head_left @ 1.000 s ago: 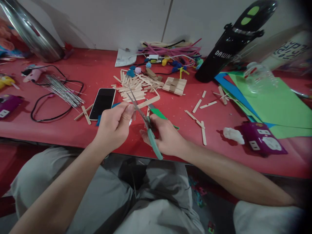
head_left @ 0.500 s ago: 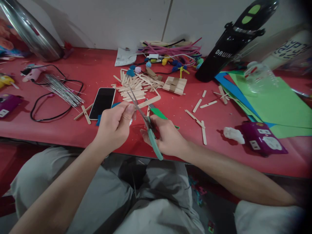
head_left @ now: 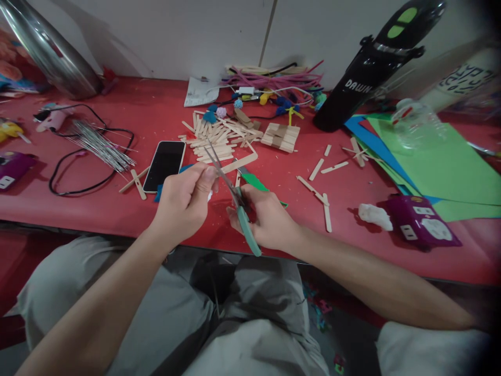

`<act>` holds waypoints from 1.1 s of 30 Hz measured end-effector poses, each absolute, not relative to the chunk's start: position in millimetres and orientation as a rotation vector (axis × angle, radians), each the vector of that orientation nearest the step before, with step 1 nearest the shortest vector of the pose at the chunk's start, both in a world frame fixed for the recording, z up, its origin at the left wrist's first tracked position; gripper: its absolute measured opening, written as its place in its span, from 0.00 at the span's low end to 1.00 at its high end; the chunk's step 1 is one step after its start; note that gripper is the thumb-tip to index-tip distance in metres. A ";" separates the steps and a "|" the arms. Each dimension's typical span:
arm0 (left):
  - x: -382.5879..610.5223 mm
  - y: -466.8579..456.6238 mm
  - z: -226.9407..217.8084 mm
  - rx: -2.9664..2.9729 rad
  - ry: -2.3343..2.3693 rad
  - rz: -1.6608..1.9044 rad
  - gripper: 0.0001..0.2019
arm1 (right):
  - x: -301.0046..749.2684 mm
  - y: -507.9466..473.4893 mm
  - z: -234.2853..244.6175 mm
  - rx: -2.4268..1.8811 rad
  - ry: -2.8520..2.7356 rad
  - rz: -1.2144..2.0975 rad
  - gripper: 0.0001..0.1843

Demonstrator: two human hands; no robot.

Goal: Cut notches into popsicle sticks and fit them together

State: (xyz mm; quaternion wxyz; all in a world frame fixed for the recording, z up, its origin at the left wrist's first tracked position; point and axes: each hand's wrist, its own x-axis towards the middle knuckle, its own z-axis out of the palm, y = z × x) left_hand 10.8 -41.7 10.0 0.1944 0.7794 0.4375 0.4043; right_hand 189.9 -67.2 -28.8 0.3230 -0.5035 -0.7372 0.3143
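Note:
My right hand [head_left: 270, 219] grips green-handled scissors [head_left: 245, 224], with the metal blades pointing up and left over the table edge. My left hand [head_left: 183, 203] is closed in a pinch right beside the blades, holding something small and pale that I cannot make out. Just beyond both hands lie a pile of wooden craft sticks [head_left: 215, 138], a black phone [head_left: 164, 166] and a green paper scrap [head_left: 254, 181] on the red table [head_left: 117, 209].
A black bottle [head_left: 371, 68] leans at the back right near green and blue paper sheets [head_left: 438, 167]. A purple box [head_left: 420, 227] and white wad [head_left: 374, 216] lie right. Black cable, thin wires [head_left: 97, 143] and a glue gun [head_left: 55, 117] lie left. Pink cords [head_left: 274, 83] sit at the back.

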 end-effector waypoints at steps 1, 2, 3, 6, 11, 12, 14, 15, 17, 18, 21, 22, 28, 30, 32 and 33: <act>10.9 -41.6 10.1 2.187 1.220 1.138 0.15 | 189.7 -67.4 -28.4 -1.320 -1.933 0.829 0.14; 11.0 -41.6 10.2 2.189 1.211 1.144 0.15 | 189.5 -67.6 -27.9 -1.319 -1.935 0.833 0.14; 11.0 -41.6 10.3 2.190 1.199 1.150 0.15 | 189.4 -67.8 -27.5 -1.320 -1.937 0.831 0.13; 10.6 -41.8 10.6 2.188 1.190 1.148 0.16 | 189.5 -68.2 -27.1 -1.327 -1.949 0.813 0.13; 9.6 -41.6 10.5 2.185 1.221 1.131 0.16 | 190.4 -67.6 -28.4 -1.321 -1.953 0.811 0.13; 9.6 -41.5 10.5 2.188 1.218 1.132 0.16 | 190.5 -67.4 -28.7 -1.320 -1.955 0.803 0.13; 9.6 -41.1 10.3 2.194 1.213 1.134 0.16 | 190.4 -66.9 -29.2 -1.319 -1.963 0.787 0.13; 9.6 -41.0 10.2 2.198 1.215 1.136 0.16 | 190.2 -66.7 -29.4 -1.317 -1.965 0.783 0.12; 9.6 -40.8 9.7 2.201 1.235 1.129 0.16 | 189.9 -66.3 -29.9 -1.314 -1.966 0.778 0.12; 9.6 -40.7 9.3 2.200 1.247 1.121 0.16 | 189.8 -66.2 -30.1 -1.314 -1.967 0.777 0.12; 9.6 -40.6 8.6 2.197 1.249 1.113 0.16 | 190.1 -65.9 -30.4 -1.305 -1.966 0.778 0.12; 9.6 -40.6 8.7 2.197 1.244 1.112 0.16 | 190.4 -65.8 -30.4 -1.303 -1.965 0.774 0.12; 10.1 -41.3 11.6 2.187 1.242 1.129 0.15 | 190.7 -65.2 -30.4 -1.305 -1.940 0.809 0.14; 10.2 -41.5 11.6 2.183 1.239 1.133 0.15 | 190.1 -65.2 -29.8 -1.293 -1.914 0.871 0.15; 9.7 -40.9 10.8 2.167 1.237 1.136 0.15 | 189.9 -65.4 -28.2 -1.289 -1.896 0.941 0.17; 9.0 -40.1 10.3 2.152 1.235 1.138 0.15 | 190.0 -65.7 -26.8 -1.300 -1.900 0.964 0.19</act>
